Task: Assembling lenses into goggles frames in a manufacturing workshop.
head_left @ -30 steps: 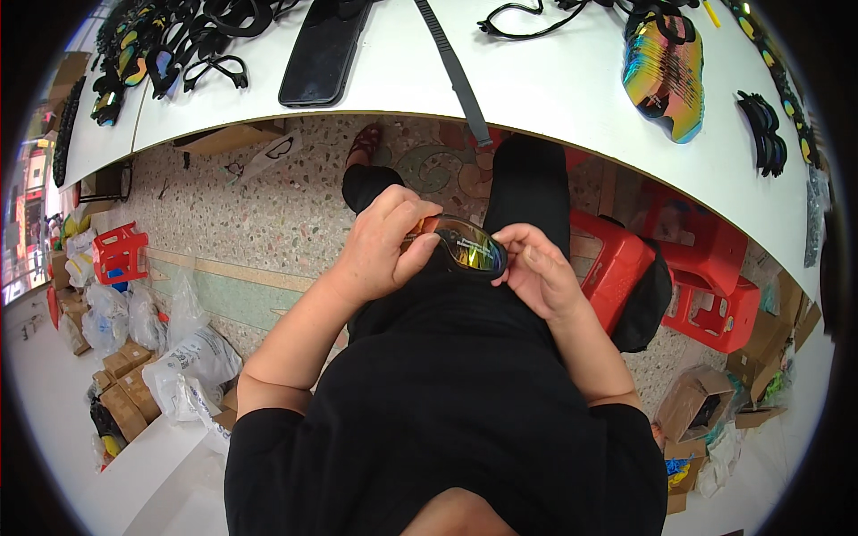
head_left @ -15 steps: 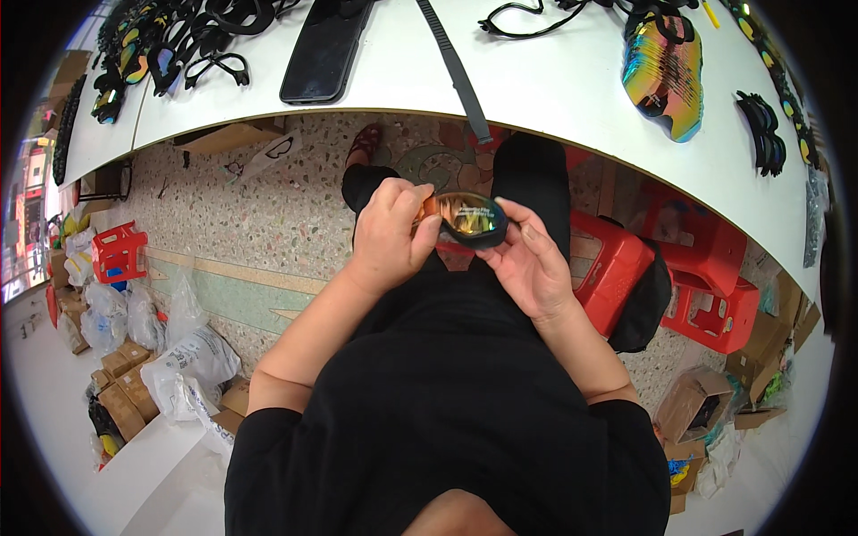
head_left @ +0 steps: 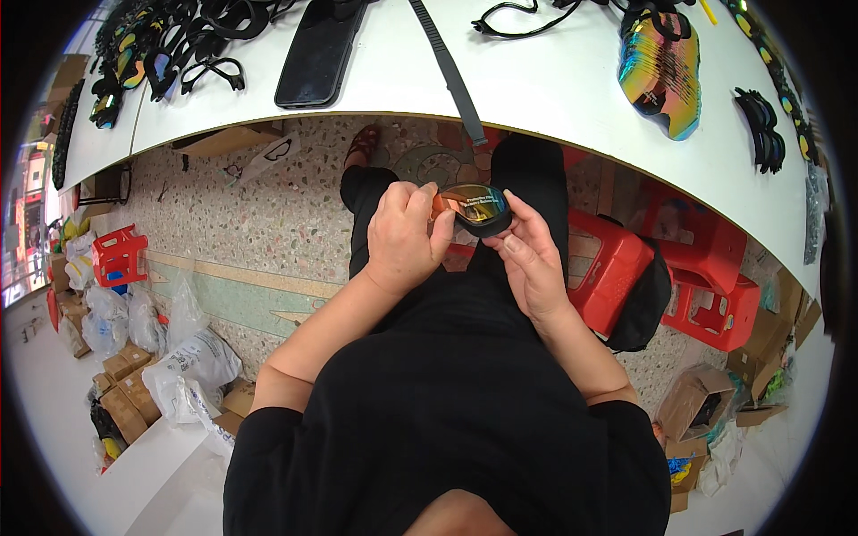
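Over my lap I hold a swim goggle (head_left: 476,207) with a mirrored orange lens and a dark frame. My left hand (head_left: 407,237) grips its left side, thumb and fingers pinching the lens edge. My right hand (head_left: 529,255) cups the right side from below, fingers against the frame. The goggle sits just under the front edge of the white table (head_left: 545,80).
On the table lie a stack of iridescent lenses (head_left: 663,67), a black phone (head_left: 317,49), a grey strap (head_left: 447,62), black goggle frames (head_left: 764,129) at right and several goggles (head_left: 152,67) at left. Red plastic stools (head_left: 626,268) stand right of my legs; bags and cartons (head_left: 134,357) crowd the floor left.
Both hands have carried the goggle forward, away from my body toward the table edge, and turned it so the orange lens faces up.
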A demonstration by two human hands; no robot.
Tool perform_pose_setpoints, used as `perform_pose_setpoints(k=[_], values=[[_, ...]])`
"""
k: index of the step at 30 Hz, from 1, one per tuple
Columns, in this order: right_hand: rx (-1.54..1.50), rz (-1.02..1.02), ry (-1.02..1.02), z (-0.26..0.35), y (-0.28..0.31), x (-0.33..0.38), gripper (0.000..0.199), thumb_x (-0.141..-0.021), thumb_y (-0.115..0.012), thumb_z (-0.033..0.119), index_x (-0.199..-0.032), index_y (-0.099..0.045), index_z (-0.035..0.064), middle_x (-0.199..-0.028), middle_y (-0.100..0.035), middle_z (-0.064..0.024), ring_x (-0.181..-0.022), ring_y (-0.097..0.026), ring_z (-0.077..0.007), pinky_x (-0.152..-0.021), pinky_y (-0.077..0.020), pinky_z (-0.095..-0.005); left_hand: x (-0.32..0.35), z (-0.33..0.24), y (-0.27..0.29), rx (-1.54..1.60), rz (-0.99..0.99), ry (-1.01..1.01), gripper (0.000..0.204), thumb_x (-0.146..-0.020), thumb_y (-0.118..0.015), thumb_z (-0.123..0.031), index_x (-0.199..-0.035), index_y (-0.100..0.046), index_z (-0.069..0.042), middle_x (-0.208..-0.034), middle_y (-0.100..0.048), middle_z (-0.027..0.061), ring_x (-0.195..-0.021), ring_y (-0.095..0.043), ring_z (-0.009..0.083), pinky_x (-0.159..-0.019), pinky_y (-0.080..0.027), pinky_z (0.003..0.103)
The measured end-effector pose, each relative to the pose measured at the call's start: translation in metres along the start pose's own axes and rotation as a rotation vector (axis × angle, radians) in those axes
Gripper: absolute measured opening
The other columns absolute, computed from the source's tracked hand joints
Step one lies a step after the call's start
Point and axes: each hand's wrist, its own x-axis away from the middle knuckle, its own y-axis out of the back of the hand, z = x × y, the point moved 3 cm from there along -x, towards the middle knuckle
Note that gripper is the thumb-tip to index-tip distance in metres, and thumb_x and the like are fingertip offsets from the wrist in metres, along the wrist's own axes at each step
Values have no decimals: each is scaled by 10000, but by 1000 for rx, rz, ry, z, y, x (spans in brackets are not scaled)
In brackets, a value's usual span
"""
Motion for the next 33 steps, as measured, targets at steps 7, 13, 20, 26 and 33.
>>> perform_pose_setpoints(k=[7, 13, 20, 26, 33], values=[[-174, -16, -52, -2, -5, 8, 658, -959, -568, 183, -1519, -262, 24, -1277, -512, -101, -1206, -524, -204, -1061, -394, -364, -2, -4, -6, -85, -10, 8, 369, -792, -724, -234, -1062, -627, -2, -914, -547, 129, -805, -593, 298, -663, -518, 376], [-165, -13, -22, -11, -11, 16, 775, -934, -603, 94, -1554, -145, 18, -1332, -429, -102, -1276, -473, -225, -1071, -399, -367, -5, -13, -15, -122, 11, 36, 399, -787, -744, -291, -1041, -621, -9, -888, -527, 120, -793, -581, 292, -641, -508, 380], [-376, -127, -105, -16, -7, 16, 554, -981, -550, 50, -1493, -344, 7, -1316, -523, -118, -1204, -513, -195, -1015, -442, -353, -2, -13, -13, -96, 58, 85, 406, -800, -744, -301, -1041, -606, -5, -894, -537, 129, -785, -585, 300, -642, -502, 387], [-639, -392, -315, -34, 12, 5, 123, -956, -653, 153, -999, -625, 41, -941, -659, -46, -880, -644, -144, -876, -546, -309, 5, -19, -14, -46, 50, -4, 385, -774, -763, -315, -973, -601, -27, -861, -533, 112, -786, -584, 288, -624, -505, 373], [-507, -360, -315, -33, -1, 8, 107, -952, -661, 139, -940, -597, 54, -977, -676, -75, -868, -660, -151, -841, -542, -306, 7, -20, -15, -9, 132, 4, 421, -793, -749, -347, -1003, -606, -11, -880, -546, 111, -783, -591, 283, -632, -506, 368]])
